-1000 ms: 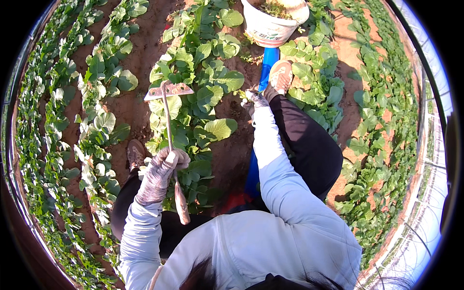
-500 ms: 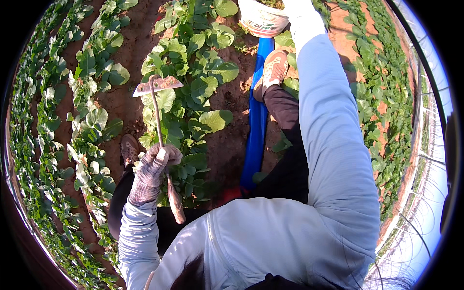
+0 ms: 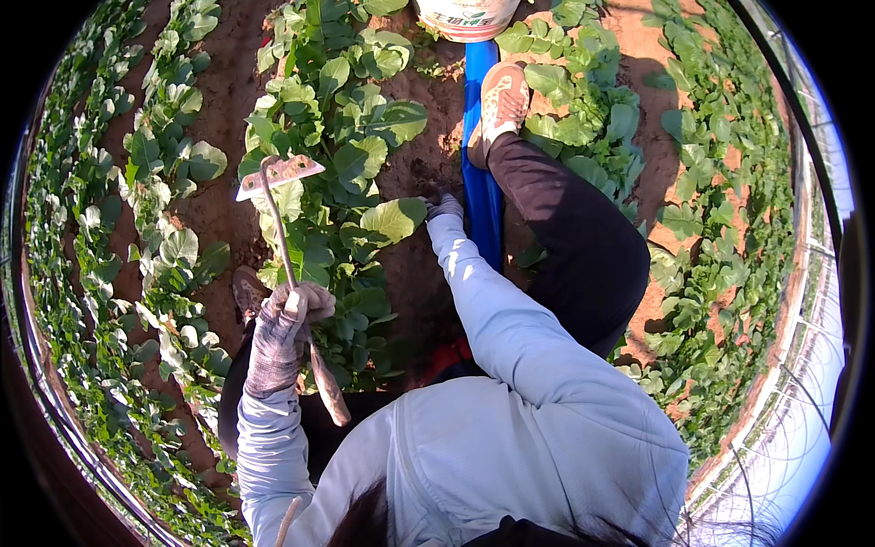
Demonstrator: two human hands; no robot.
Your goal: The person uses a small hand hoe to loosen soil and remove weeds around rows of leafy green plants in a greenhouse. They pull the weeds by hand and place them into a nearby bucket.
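Note:
A short-handled hand hoe (image 3: 281, 223) is gripped in my gloved left hand (image 3: 290, 314); its flat blade, dotted with holes and caked with soil, points up and away over the leaves. The wooden end of its handle hangs below my fist. My gloved right hand (image 3: 443, 206) reaches down to the shaded soil between the leafy crop row (image 3: 360, 164) and a blue plastic hose (image 3: 485, 205). A large yellowish leaf (image 3: 394, 221) lies just left of that hand. Shadow hides the fingers there, so what they touch cannot be made out.
A white bucket (image 3: 467, 20) stands at the far end of the hose. My right shoe (image 3: 503, 96) is planted beside the hose; my left shoe (image 3: 248, 290) is left of the crop row. More plant rows (image 3: 702, 219) run on both sides, with curved wall framing (image 3: 802, 301) at right.
My right arm has come back from the far bucket and down to the soil beside the hose. The left hand keeps its grip on the hoe, barely shifted.

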